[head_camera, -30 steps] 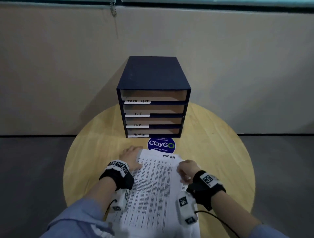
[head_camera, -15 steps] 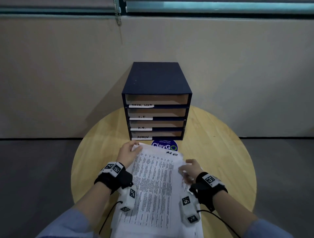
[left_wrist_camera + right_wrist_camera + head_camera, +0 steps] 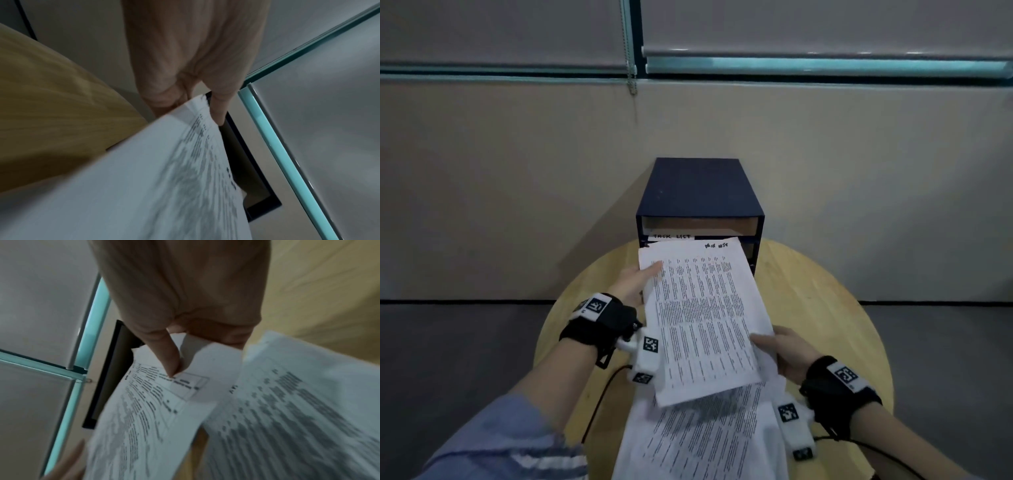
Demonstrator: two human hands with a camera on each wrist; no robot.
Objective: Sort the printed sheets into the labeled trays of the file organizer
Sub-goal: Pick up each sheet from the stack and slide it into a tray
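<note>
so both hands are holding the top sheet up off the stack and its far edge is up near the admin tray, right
Not quite. Both the left hand and the right hand do hold the top sheet up off the stack, but the head view shows its far edge near the tray labeled TASK LIST, the top one of the file organizer. The sheet hides the lower labels.

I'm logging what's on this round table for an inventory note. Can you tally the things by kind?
File organizer: 1
Lifted sheet, held by the left hand and the right hand: 1
Pile of printed sheets on the table: 1 pile; its sheets cannot be counted
Total: 3
</note>
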